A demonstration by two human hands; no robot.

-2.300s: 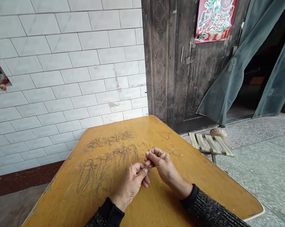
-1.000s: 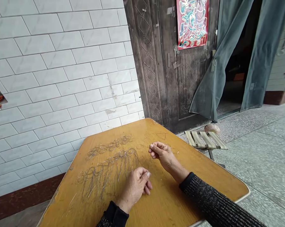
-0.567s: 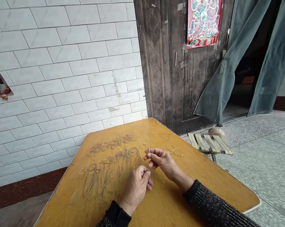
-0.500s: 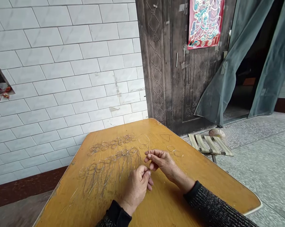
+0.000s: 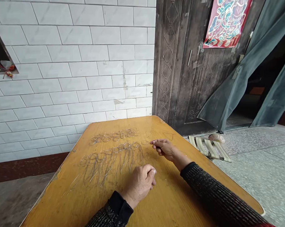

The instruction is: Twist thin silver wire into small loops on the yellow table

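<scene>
The right hand (image 5: 164,148) reaches out over the counter (image 5: 97,208), its thumb and forefinger narrowed to a pinch on a thin wire loop (image 5: 149,134); the loop shows only faintly, rising at about twelve o'clock from those fingertips; just beside them at nine o'clock lies a small wire ring (image 5: 145,142).

The left hand (image 5: 139,184) sits nearer the body, at about seven o'clock from the right and apart from it; its fingers are curled in with the thumb against the forefinger, and whether anything is gripped there I cannot tell.

From the left hand, a row of tailed wire rings (image 5: 109,154) runs at ten to eleven o'clock, the long tails pointing back toward the near edge; a second row of wire rings (image 5: 114,135) lies beyond it at eleven o'clock; a few straight wires (image 5: 71,186) rest at nine o'clock.

From the right hand, a bent wire triangle (image 5: 168,135) lies near twelve o'clock; a strapped stool (image 5: 209,146) stands off the counter at three o'clock; a dark door (image 5: 191,78) with a red poster (image 5: 228,22) rises at one o'clock, a grey-green curtain (image 5: 232,82) hanging at about two.
</scene>
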